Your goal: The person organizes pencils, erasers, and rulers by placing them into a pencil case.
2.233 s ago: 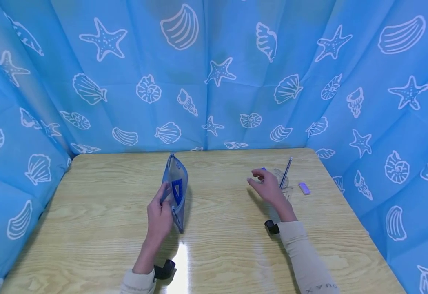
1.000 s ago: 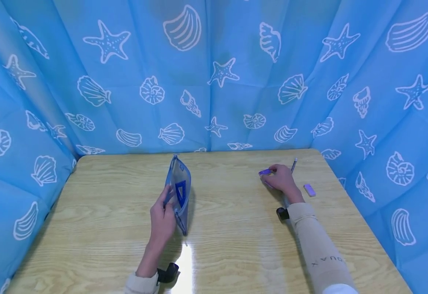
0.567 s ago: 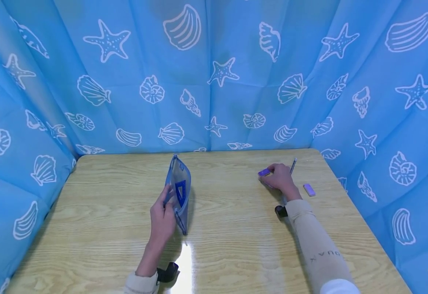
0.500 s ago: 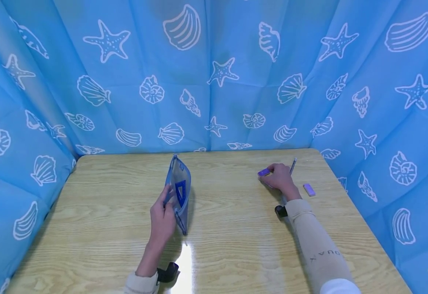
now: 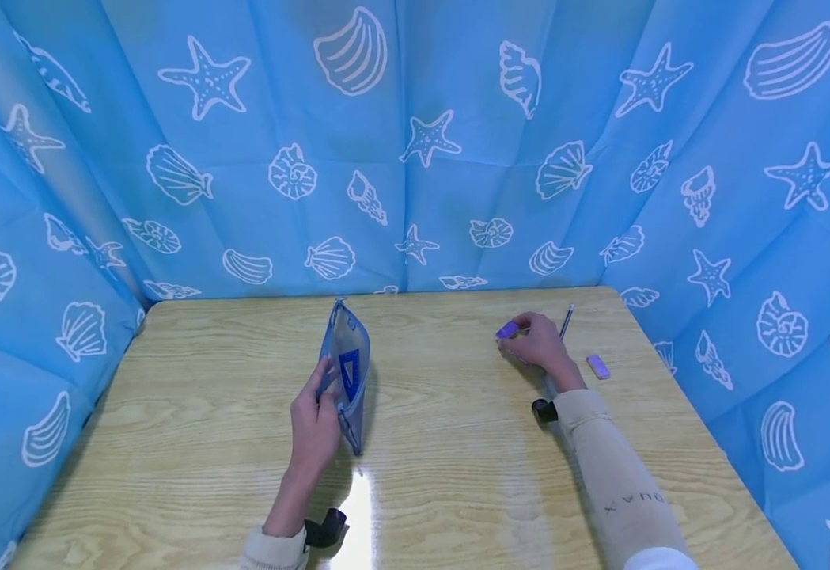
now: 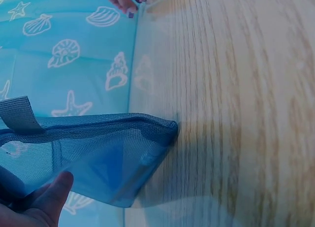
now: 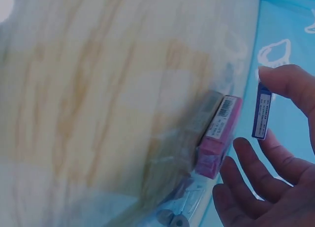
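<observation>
My left hand (image 5: 315,423) grips the near side of a blue-grey mesh zip pouch (image 5: 359,423), thumb inside the mouth and fingers outside. The pouch stands on edge with its mouth gaping; a blue set square (image 5: 350,374) shows inside. In the left wrist view the thumb (image 6: 56,192) lies against the mesh. At the back right, my right hand (image 5: 539,344) pinches a small purple eraser (image 5: 507,329) by its ends between thumb and fingers. The right wrist view shows the held eraser (image 7: 262,111) edge-on, its printed label facing the camera, the other fingers loosely bent below.
A second purple eraser (image 5: 598,366) with a barcode label lies on the wooden table (image 5: 443,443), right of my right wrist. A dark pencil (image 5: 567,321) lies behind that hand, partly hidden. The blue shell-print curtain (image 5: 415,190) hangs along the table's back and sides.
My right hand has come down from above and taken hold of the purple eraser. Since half a second ago the eraser has shifted slightly left and tilted. The left hand keeps its hold on the pouch.
</observation>
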`<state>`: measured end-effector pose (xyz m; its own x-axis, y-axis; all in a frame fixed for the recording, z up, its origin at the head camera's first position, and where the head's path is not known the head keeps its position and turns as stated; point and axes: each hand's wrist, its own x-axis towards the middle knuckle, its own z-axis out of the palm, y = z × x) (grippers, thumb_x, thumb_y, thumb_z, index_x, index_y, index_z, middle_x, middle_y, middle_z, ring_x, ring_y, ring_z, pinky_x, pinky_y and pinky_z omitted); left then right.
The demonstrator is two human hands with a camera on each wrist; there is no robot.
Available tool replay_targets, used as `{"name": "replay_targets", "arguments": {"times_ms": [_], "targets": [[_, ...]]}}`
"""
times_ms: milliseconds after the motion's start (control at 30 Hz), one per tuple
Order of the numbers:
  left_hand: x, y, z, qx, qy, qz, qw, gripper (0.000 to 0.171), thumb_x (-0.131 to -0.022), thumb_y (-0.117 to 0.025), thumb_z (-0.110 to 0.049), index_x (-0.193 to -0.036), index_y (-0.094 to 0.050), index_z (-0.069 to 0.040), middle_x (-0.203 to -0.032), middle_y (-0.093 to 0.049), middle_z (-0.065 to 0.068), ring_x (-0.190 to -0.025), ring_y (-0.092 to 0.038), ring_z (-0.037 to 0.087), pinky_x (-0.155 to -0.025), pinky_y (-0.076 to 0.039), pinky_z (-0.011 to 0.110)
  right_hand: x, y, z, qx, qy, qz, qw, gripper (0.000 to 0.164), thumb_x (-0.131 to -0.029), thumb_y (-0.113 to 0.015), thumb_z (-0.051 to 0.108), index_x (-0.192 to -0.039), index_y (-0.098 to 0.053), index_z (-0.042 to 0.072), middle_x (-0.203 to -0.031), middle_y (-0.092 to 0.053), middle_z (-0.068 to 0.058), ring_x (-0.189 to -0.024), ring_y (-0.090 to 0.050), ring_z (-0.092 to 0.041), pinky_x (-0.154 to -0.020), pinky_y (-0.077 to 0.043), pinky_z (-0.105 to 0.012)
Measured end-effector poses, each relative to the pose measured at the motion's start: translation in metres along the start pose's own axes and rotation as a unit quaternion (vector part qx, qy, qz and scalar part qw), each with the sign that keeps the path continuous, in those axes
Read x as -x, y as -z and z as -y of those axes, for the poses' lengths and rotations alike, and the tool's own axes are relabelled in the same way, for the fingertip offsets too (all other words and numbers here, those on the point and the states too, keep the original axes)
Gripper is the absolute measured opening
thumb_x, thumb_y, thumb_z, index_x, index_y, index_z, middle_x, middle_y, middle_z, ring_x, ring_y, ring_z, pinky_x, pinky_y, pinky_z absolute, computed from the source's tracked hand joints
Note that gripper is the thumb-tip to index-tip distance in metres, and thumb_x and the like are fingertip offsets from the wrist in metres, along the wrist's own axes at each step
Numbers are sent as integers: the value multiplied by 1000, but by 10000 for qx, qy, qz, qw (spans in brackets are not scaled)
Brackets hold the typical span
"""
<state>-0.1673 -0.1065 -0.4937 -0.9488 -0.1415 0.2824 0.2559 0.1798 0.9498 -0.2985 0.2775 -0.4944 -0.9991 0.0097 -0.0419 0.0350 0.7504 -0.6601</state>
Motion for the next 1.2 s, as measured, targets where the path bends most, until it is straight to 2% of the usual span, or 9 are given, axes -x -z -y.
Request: {"name": "replay_targets", "arguments": {"times_ms": [167,433,600,867,967,1200], "targets": [[1,0,0,-18,-8,-24,10000,56,-97,-32,11,-152,-36,8,-150,-49,26,-133,-54,43,-106,-54,42,1,-1,1,-476,91,56,9988,55,-89,-77,24,-132,-59,-5,-130,-61,-25,-116,-60,-39,-95,-58,-47],[1,1,-2,22,5,12,10000,56,-97,-32,11,-153,-35,7,-151,-48,26,-133,-54,44,-107,-53,46,8,0,4,-1154,196,413,9923,53,-89,-76,21,-133,-59,-3,-134,-60,-26,-124,-58,-42,-102,-56,-50],[0,2,-3,60,1,31,10000,56,-97,-32,12,-153,-35,8,-152,-47,26,-134,-52,43,-108,-52,45,10,-2,4,-1372,383,425,9889,51,-88,-76,14,-132,-59,-4,-132,-61,-26,-124,-58,-42,-108,-53,-51],[-1,2,-3,42,87,13,10000,54,-98,-32,10,-152,-35,8,-151,-48,27,-134,-53,43,-108,-52,46,16,-4,6,-1436,629,416,9868,53,-88,-77,16,-133,-59,-5,-129,-63,-26,-122,-60,-41,-106,-54,-51],[-1,2,-3,55,111,18,9999,54,-99,-32,10,-153,-35,8,-151,-47,27,-133,-53,43,-108,-52,46,20,-5,10,-1429,747,416,9860,51,-88,-77,13,-132,-59,-6,-126,-64,-26,-119,-62,-42,-103,-56,-47],[-1,3,-4,118,120,75,9998,54,-99,-32,10,-153,-35,8,-152,-46,26,-136,-51,42,-109,-51,46,23,-10,12,-1640,774,500,9821,46,-87,-76,6,-129,-60,-6,-122,-66,-25,-113,-66,-37,-91,-59,-24]]}}
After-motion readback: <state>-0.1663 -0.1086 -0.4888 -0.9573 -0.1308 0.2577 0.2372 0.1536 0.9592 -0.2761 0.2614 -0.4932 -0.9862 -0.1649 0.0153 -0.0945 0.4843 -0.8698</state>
